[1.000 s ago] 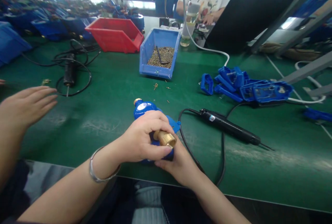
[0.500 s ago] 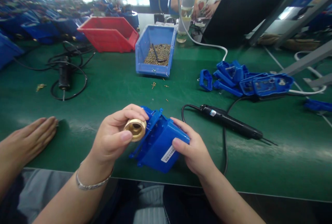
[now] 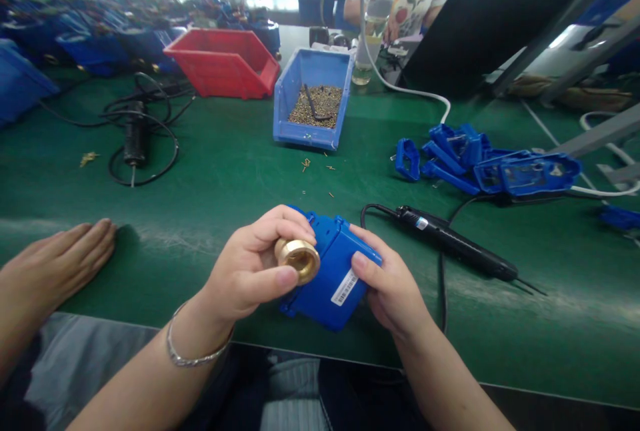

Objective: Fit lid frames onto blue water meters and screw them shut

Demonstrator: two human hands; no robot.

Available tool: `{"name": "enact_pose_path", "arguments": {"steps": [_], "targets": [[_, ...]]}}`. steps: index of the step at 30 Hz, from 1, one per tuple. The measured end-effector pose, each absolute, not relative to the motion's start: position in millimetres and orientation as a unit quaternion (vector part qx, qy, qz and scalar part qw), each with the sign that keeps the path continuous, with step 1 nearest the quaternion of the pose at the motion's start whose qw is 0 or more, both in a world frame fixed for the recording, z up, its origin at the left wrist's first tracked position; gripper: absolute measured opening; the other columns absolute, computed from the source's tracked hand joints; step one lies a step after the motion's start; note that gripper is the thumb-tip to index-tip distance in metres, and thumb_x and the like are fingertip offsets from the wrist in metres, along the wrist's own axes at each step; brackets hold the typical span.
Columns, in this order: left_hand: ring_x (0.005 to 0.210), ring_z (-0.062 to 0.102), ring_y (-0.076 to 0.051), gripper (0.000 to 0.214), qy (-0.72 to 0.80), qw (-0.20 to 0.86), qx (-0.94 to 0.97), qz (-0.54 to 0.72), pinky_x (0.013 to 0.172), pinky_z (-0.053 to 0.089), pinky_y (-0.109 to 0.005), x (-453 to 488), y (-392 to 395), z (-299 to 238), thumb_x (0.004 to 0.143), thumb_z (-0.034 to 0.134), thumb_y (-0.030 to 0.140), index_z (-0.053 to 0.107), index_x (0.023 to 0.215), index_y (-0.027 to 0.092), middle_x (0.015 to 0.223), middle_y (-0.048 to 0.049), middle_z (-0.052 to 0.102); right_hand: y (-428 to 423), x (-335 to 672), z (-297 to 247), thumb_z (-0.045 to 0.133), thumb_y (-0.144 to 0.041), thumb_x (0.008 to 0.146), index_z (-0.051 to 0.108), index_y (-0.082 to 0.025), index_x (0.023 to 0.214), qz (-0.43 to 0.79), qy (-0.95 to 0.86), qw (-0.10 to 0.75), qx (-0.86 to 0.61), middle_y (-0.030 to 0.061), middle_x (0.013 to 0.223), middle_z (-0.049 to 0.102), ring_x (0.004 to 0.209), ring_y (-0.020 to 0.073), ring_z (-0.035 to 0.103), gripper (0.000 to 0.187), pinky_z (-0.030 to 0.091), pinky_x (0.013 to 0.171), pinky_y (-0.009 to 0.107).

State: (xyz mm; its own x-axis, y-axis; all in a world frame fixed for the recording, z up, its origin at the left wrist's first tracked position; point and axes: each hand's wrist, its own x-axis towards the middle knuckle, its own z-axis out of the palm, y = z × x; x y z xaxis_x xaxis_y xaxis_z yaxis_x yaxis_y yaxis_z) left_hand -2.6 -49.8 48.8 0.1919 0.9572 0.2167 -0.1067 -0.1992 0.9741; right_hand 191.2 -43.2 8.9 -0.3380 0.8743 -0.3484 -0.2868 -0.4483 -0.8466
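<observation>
Taking the blue casing (image 3: 325, 294) as the middle of our dial, we have it in front of us, over the near edge of the green bench (image 3: 225, 191). It is tilted, with a barcode label (image 3: 345, 286) facing up towards us; whether its underside touches the bench, we cannot tell.

Our left hand (image 3: 255, 261) comes in from nine o'clock, thumb and fingers clamped around a brass fitting (image 3: 302, 260) whose round opening faces us. The fitting sits right against the casing in our view, but the fingers cover any joint. Our right hand (image 3: 387, 278) grips the casing's edge at three o'clock — thumb on the upper face, most of the fingers hidden behind.

Between two and three o'clock lies a black power screwdriver (image 3: 455, 244), its tip pointing away from the casing. Blue frames (image 3: 530, 174) are heaped farther off at two o'clock. At twelve, a few loose screws (image 3: 306, 164) lie just short of a blue bin (image 3: 307, 136) holding many small metal pieces; a red bin (image 3: 225, 78) stands at eleven. A neighbour's hand (image 3: 70, 258) rests on the bench at nine — well apart from ours.
</observation>
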Motion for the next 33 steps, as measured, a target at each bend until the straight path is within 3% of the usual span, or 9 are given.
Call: {"name": "enact_pose_path", "arguments": {"steps": [5, 11, 16, 20, 23, 26, 27, 30, 33], "targets": [[0.08, 0.054, -0.019, 0.024, 0.378, 0.463, 0.631, 0.494, 0.073, 0.046, -0.031, 4.4, -49.5, 55.3, 0.074, 0.068, 0.039, 0.065, 0.084, 0.017, 0.084, -0.0065, 0.059, -36.8, 199.6, 18.0, 0.074, -0.05, 0.068, 0.053, -0.018, 0.119, 0.732, -0.387, 0.37, -0.421, 0.0098, 0.113, 0.063, 0.099, 0.0264, 0.061, 0.064, 0.05, 0.084, 0.038], [0.088, 0.057, -0.02, 0.026, 0.309, 0.394, 0.755, 0.423, 0.083, 0.047, -0.036, 22.7, -53.0, 55.5, 0.073, 0.07, 0.032, 0.061, 0.093, 0.017, 0.091, -0.0077, 0.061, -22.4, 220.5, 34.6, 0.066, -0.067, 0.066, 0.058, -0.013, 0.105, 0.674, -0.557, 0.212, -0.436, 0.0087, 0.096, 0.064, 0.086, 0.0222, 0.059, 0.067, 0.048, 0.075, 0.032], [0.121, 0.045, -0.033, 0.087, 0.384, 0.345, 0.671, 0.533, 0.103, 0.036, -0.049, 13.6, -72.4, 29.0, 0.065, 0.066, 0.066, 0.036, 0.133, 0.02, 0.128, -0.0167, 0.045, -24.0, 222.9, 29.6, 0.074, -0.049, 0.06, 0.056, -0.015, 0.106, 0.73, -0.462, 0.229, -0.448, 0.0071, 0.093, 0.063, 0.079, 0.0197, 0.059, 0.06, 0.047, 0.068, 0.029], [0.122, 0.045, -0.036, 0.104, 0.436, 0.123, 0.697, 0.556, 0.108, 0.025, -0.057, -5.8, -100.2, -9.3, 0.054, 0.067, 0.074, 0.03, 0.136, 0.022, 0.126, -0.0158, 0.05, -29.1, 225.2, 16.4, 0.075, -0.046, 0.056, 0.058, -0.015, 0.101, 0.761, -0.403, 0.254, -0.441, 0.0073, 0.087, 0.063, 0.07, 0.0187, 0.059, 0.057, 0.048, 0.063, 0.029], [0.116, 0.053, -0.029, 0.085, 0.41, -0.023, 0.795, 0.446, 0.113, 0.017, -0.051, -11.5, -115.0, -27.8, 0.06, 0.069, 0.067, 0.04, 0.127, 0.023, 0.11, -0.0108, 0.065, -30.4, 226.8, 6.0, 0.074, -0.048, 0.058, 0.059, -0.016, 0.098, 0.781, -0.362, 0.278, -0.426, 0.0067, 0.083, 0.064, 0.069, 0.0187, 0.06, 0.053, 0.049, 0.064, 0.029], [0.116, 0.054, -0.019, 0.039, 0.387, -0.098, 0.843, 0.36, 0.117, 0.004, -0.045, -9.9, -113.6, -28.5, 0.079, 0.065, 0.034, 0.05, 0.114, 0.025, 0.099, -0.0038, 0.072, -30.6, 224.7, 1.5, 0.074, -0.047, 0.062, 0.061, -0.017, 0.1, 0.804, -0.342, 0.291, -0.39, 0.0065, 0.089, 0.065, 0.076, 0.0182, 0.062, 0.051, 0.049, 0.07, 0.028], [0.117, 0.054, -0.017, 0.033, 0.387, -0.112, 0.849, 0.341, 0.117, 0.0, -0.044, -9.5, -110.1, -25.5, 0.082, 0.06, 0.022, 0.052, 0.113, 0.025, 0.1, -0.0024, 0.072, -31.4, 222.7, 2.3, 0.074, -0.045, 0.062, 0.061, -0.017, 0.1, 0.814, -0.333, 0.293, -0.375, 0.0061, 0.09, 0.066, 0.077, 0.0174, 0.062, 0.05, 0.049, 0.071, 0.026], [0.119, 0.053, -0.016, 0.042, 0.373, -0.128, 0.866, 0.308, 0.117, 0.001, -0.042, -14.5, -98.9, -12.4, 0.079, 0.048, 0.004, 0.055, 0.114, 0.027, 0.115, -0.0029, 0.067, -36.1, 211.6, 10.3, 0.077, -0.043, 0.06, 0.062, -0.016, 0.097, 0.833, -0.313, 0.287, -0.355, 0.0048, 0.088, 0.065, 0.071, 0.0139, 0.06, 0.048, 0.048, 0.066, 0.023], [0.121, 0.052, -0.026, 0.049, 0.344, -0.074, 0.871, 0.342, 0.116, 0.014, -0.046, -33.8, -90.0, -4.6, 0.073, 0.055, 0.014, 0.056, 0.12, 0.031, 0.133, -0.0019, 0.054, -33.6, 193.5, 15.3, 0.078, -0.05, 0.056, 0.062, -0.013, 0.086, 0.836, -0.308, 0.269, -0.366, 0.0033, 0.076, 0.063, 0.061, 0.0111, 0.056, 0.05, 0.047, 0.061, 0.021]]}}
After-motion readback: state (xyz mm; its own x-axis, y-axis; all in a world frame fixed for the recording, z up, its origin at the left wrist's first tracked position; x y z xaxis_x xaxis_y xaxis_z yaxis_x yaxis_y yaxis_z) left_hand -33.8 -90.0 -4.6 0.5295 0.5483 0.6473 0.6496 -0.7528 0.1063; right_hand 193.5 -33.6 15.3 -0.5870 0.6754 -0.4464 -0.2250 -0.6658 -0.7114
